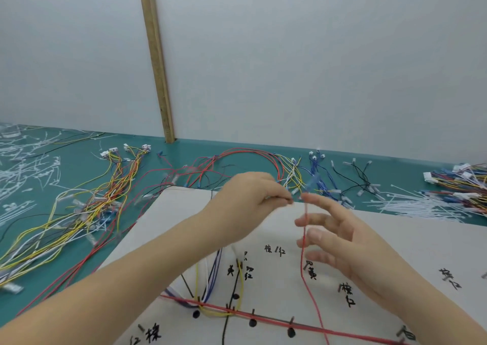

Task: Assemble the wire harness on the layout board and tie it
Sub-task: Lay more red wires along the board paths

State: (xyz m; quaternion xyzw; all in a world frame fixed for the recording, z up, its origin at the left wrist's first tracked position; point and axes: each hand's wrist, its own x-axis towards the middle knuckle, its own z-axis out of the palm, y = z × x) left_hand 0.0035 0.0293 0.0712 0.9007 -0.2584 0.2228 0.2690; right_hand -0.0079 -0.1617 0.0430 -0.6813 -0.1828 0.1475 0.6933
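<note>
The white layout board [395, 241] lies in front of me with handwritten labels and small pegs. Red, yellow, blue, white and black wires [218, 286] run between its pegs at the lower middle. My left hand [250, 194] is raised over the board's far edge and pinches something thin between fingertips and thumb; it is blurred. My right hand [334, 239] hovers beside it with fingers spread and relaxed. A single red wire [307, 270] rises from the board up past my right fingers, its top end blurred.
Bundles of coloured wires with white connectors [87, 212] cover the green table [79, 168] at left. More red, blue and black wires [316, 176] lie behind the board. White cable ties [411, 202] pile at right. A wooden strip [155, 59] leans on the wall.
</note>
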